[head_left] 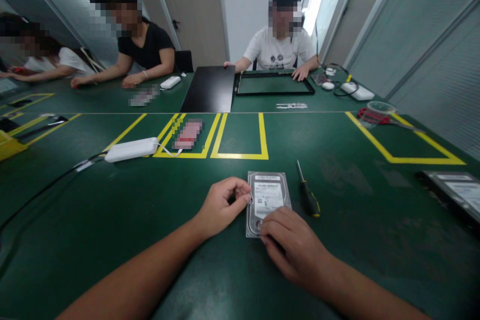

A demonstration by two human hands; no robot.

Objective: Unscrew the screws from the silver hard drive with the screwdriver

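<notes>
A silver hard drive (267, 190) with a white label lies flat on the green table in front of me. My left hand (226, 206) is closed at its left edge, thumb and forefinger pinched together against the side. Over the drive's lower right part my right hand (294, 240) is curled, fingers together, gripping that corner and covering part of the label. Whether something small sits under the right fingertips is hidden. To the right of the drive lies a screwdriver (309, 197) with a black and yellow handle, its tip pointing away from me.
A second drive-like device (455, 195) lies at the right edge. Yellow tape (243, 156) marks areas on the table. A white power bank (132, 149) with a cable is at left. Across the table, a person (279, 52) touches a black frame (275, 93) and a dark panel (210, 89).
</notes>
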